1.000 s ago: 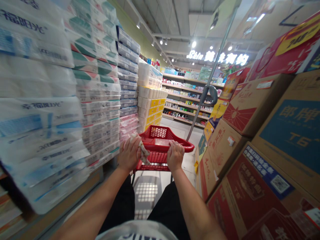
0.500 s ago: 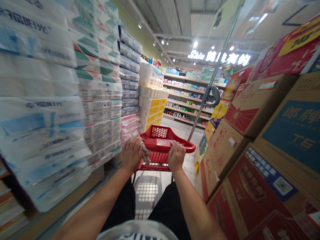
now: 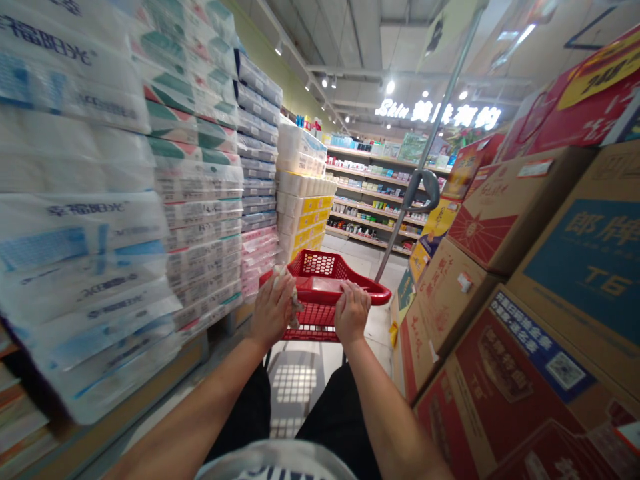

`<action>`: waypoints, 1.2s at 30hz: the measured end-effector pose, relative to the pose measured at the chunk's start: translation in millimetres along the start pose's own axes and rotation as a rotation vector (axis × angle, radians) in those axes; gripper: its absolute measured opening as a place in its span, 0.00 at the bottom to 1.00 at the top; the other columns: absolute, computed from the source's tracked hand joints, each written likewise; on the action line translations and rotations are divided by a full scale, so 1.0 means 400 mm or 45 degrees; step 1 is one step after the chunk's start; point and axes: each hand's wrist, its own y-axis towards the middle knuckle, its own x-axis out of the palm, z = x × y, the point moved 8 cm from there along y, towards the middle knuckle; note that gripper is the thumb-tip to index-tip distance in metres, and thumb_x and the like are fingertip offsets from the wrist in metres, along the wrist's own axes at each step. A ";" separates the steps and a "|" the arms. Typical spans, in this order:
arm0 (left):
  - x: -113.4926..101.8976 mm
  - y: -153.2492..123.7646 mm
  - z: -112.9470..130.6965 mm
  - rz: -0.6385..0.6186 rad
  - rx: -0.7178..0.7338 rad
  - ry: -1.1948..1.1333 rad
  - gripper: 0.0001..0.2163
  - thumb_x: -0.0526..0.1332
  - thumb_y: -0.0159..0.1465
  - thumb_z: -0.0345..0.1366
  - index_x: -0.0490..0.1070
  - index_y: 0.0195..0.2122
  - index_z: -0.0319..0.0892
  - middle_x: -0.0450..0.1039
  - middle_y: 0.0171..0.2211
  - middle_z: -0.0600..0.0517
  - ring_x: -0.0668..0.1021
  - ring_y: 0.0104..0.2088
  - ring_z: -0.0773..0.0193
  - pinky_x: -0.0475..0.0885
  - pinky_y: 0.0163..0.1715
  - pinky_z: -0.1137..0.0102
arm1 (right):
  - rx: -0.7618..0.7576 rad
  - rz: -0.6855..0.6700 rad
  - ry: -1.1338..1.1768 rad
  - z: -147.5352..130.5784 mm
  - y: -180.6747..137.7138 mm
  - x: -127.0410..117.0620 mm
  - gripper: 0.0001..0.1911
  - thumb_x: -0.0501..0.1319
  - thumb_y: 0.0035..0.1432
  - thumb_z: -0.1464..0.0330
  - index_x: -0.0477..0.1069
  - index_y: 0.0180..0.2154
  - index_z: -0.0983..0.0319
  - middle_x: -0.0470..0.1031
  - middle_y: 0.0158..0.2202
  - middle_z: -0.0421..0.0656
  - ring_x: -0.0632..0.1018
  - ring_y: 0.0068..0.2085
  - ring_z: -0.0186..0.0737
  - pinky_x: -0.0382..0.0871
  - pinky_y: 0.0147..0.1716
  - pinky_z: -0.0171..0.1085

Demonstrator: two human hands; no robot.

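A red shopping cart stands right before me, its red handle bar running across at hand height. My left hand is closed on a crumpled, light patterned cloth, which it presses against the left part of the bar. The cloth hangs out by the thumb side and covers some of the handle. Toward the right end, my right hand is wrapped over the same bar. Its fingertips curl over the far side. A pale panel sits in the bar's middle, between both hands.
Tall stacks of wrapped tissue packs line the left side. Cardboard boxes are piled close on the right. A slanted metal pole with a grey hook rises beyond the cart's right. Stocked shelves stand at the back.
My left hand has slid to the right along the handle with the cloth, uncovering the bar's left end. My right hand and the cart stay put.
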 end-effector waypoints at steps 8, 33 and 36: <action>0.020 0.045 0.093 -0.052 0.112 0.000 0.26 0.51 0.67 0.31 0.53 0.67 0.40 0.64 0.62 0.43 0.59 0.66 0.50 0.58 0.62 0.53 | 0.013 -0.008 0.001 0.000 0.002 -0.001 0.16 0.48 0.67 0.70 0.71 0.50 0.62 0.74 0.52 0.48 0.69 0.56 0.45 0.55 0.59 0.50; 0.043 0.110 0.188 -0.317 0.198 -0.205 0.30 0.56 0.65 0.44 0.52 0.67 0.41 0.59 0.65 0.42 0.61 0.65 0.50 0.54 0.64 0.51 | -0.084 -0.025 -0.038 -0.016 0.013 -0.019 0.14 0.53 0.67 0.67 0.72 0.51 0.60 0.75 0.51 0.48 0.71 0.54 0.45 0.56 0.57 0.48; 0.032 0.104 0.167 -0.340 0.183 -0.185 0.25 0.54 0.66 0.43 0.58 0.64 0.43 0.66 0.61 0.45 0.65 0.62 0.50 0.57 0.62 0.52 | -0.019 -0.057 0.012 -0.005 0.024 -0.012 0.14 0.53 0.68 0.67 0.73 0.50 0.60 0.75 0.50 0.47 0.72 0.53 0.44 0.58 0.56 0.47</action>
